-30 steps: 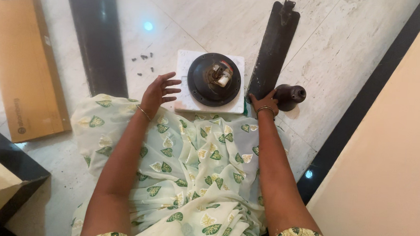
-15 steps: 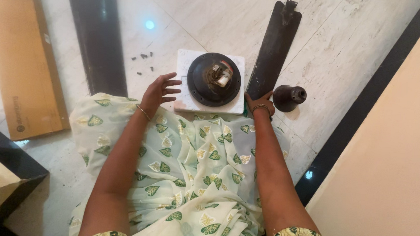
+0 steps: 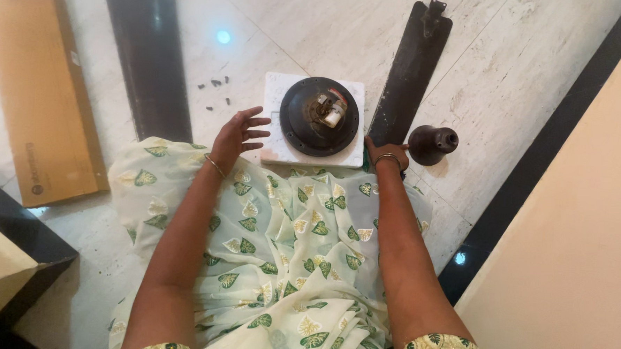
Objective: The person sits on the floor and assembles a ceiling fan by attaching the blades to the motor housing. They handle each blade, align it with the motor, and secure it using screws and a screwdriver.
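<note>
The left hand (image 3: 237,138) hangs open above the floor with its fingers spread wide and holds nothing; a thin bangle circles its wrist. Just beside its fingertips, on the far side, lies a white foam block (image 3: 275,146), and on that block sits the dark round fan motor (image 3: 319,116), its small light-coloured part and wires facing up at the centre. Beyond the left hand, a little further out on the marble floor (image 3: 510,78), a few small dark screws (image 3: 216,87) lie scattered. Further out on that hand's outer side a long dark fan blade (image 3: 148,56) lies flat, and past it a flat brown cardboard box (image 3: 39,79).

The right hand (image 3: 385,152) rests low at the near end of a second dark fan blade (image 3: 409,74), touching it at the corner of the foam block; whether its fingers grip the blade or only press on it cannot be told, since the hand is seen from behind and is partly tucked under. A bangle sits on this wrist too. Just beside the right hand, on its outer side, a dark bell-shaped fan cup (image 3: 432,143) lies tipped on the floor. Both forearms reach out over a pale green cloth printed with leaves (image 3: 286,250) that covers the person's lap.
</note>
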